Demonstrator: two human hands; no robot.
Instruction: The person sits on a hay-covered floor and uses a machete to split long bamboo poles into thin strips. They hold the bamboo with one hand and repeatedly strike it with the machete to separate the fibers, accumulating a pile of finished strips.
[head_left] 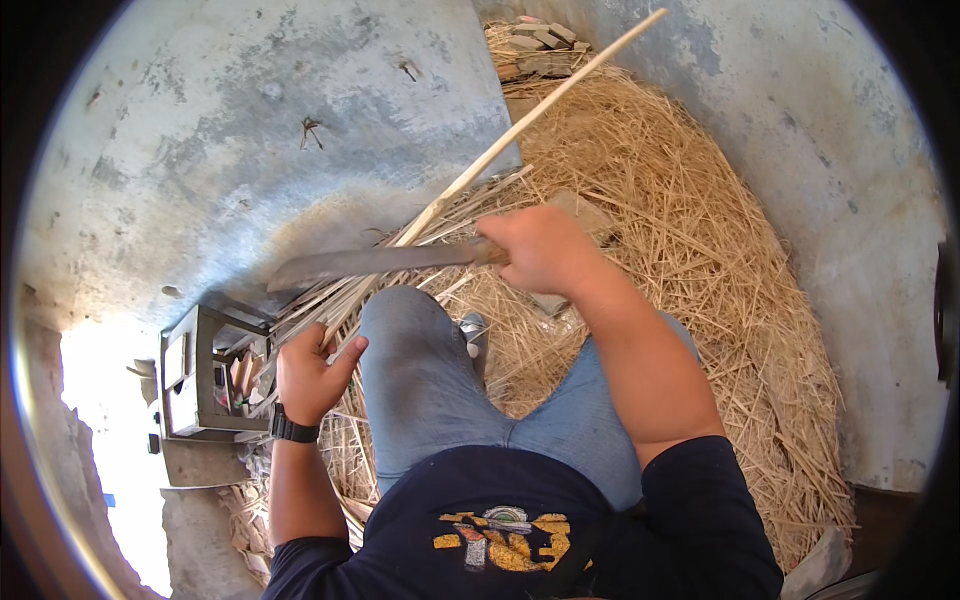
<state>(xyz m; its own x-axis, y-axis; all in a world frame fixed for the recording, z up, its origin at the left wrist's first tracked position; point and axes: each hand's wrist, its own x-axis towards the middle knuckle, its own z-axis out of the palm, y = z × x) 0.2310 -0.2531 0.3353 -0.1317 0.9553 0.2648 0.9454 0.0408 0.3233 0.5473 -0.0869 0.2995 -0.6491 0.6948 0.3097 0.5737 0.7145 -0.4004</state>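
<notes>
My right hand (545,250) is closed around the wooden handle of a machete (370,264). Its long dark blade points left and crosses a long pale stick (530,118) above my bent left knee. The stick slants from the far right down toward my left hand (310,378). That hand, with a dark watch on its wrist, has its thumb and fingers around the stick's near end. Several thin pale strips (470,215) lie beneath the blade and beside the knee, partly overlapping the stick.
Straw-like shavings (720,260) cover the floor to the right and ahead. Grey walls (250,110) stand close on both sides. A small open-framed stand (200,400) is at the left, beside a bright opening. Stacked bricks (545,38) lie at the far end.
</notes>
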